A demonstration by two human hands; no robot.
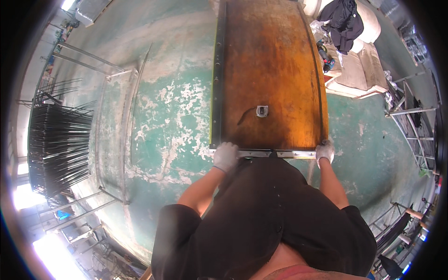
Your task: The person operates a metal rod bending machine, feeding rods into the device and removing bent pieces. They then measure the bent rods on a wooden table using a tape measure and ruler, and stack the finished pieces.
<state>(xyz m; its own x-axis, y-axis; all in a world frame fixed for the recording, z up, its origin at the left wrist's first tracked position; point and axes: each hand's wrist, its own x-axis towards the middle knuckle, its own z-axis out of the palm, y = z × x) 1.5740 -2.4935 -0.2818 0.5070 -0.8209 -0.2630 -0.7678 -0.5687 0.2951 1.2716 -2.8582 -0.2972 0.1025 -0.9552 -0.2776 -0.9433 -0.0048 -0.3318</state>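
Note:
A long wooden worktable [273,60] with a worn orange-brown top stretches away in front of me. A silver metal bar [298,154] with small holes or screws runs along its near edge, against my body. My left hand [226,156], in a pale work glove, is closed at the bar near the left corner, its fingertips partly hidden. At the right end, my gloved right hand [325,151] curls round the bar and corner. Whether the bar is fixed to the table I cannot tell. A small square silver-and-black object [262,111], with a dark strap beside it, lies on the tabletop.
A dark metal strip [217,84] edges the table's left side. Beyond its right side stands a beige sofa [357,70] with dark clothing [343,23] and a power tool [325,58]. Bundled thin black rods [60,144] sit at left; a metal rack [410,112] stands at right.

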